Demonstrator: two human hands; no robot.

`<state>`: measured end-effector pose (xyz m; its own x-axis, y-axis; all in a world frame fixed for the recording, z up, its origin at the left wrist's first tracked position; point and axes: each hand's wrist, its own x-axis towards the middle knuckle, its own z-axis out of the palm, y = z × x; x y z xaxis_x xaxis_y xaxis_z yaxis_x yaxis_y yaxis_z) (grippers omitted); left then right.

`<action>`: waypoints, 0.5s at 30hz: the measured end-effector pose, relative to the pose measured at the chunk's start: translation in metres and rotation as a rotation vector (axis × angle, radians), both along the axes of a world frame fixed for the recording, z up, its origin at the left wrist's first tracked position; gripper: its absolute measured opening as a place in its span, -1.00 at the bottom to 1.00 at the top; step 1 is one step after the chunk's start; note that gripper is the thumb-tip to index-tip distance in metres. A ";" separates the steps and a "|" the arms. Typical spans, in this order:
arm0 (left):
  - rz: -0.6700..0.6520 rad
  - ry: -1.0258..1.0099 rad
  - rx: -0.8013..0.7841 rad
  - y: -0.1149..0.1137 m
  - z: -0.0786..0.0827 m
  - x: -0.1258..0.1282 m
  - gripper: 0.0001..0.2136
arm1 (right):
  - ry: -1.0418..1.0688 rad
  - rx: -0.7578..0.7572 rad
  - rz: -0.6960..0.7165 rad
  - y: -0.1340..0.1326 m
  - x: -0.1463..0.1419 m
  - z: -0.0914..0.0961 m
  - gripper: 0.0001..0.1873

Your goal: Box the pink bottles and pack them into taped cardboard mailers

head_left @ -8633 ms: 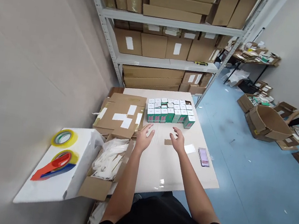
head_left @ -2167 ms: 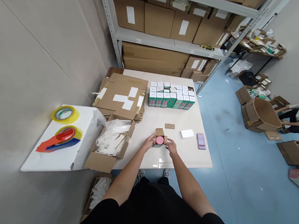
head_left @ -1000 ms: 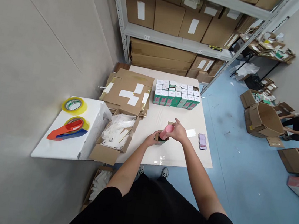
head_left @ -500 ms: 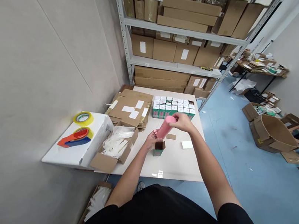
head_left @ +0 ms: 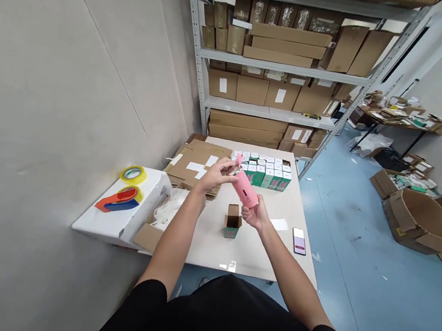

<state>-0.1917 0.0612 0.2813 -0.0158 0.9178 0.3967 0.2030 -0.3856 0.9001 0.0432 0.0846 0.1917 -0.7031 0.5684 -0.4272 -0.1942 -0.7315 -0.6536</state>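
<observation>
A pink bottle with a silver rim and a pink loop at its top is held tilted above the table. My left hand is closed around its upper end, fingers at the rim. Around the lower end wraps my right hand. Dark lettering shows on the bottle's side. Just below stands a small green box with its top flaps up, its brown inside showing. Behind the bottle are rows of white and green boxes.
A phone and a white paper lie at right. Flattened cardboard, a carton of white packing and a white block with tape and a tape dispenser stand left. Shelving rises behind.
The bottle has been turned over, from its base at the upper right to its rim at the upper left. My left hand has risen, my right has dropped. The view has shifted.
</observation>
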 end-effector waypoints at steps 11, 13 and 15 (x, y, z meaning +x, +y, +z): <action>0.093 -0.279 0.023 0.024 -0.003 0.061 -0.21 | 0.477 -0.184 -0.227 -0.021 -0.002 0.017 -0.62; 0.081 -0.292 0.009 0.028 -0.005 0.069 -0.17 | 0.441 -0.113 -0.211 -0.022 0.000 0.017 -0.59; 0.074 -0.290 0.004 0.032 -0.004 0.071 -0.14 | 0.352 -0.009 -0.188 -0.020 0.004 0.017 -0.54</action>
<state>-0.1205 0.0930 0.2770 -0.1957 0.9085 0.3693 -0.0349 -0.3828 0.9232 0.0473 0.0642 0.2091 -0.6912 0.6989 -0.1841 -0.5365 -0.6668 -0.5173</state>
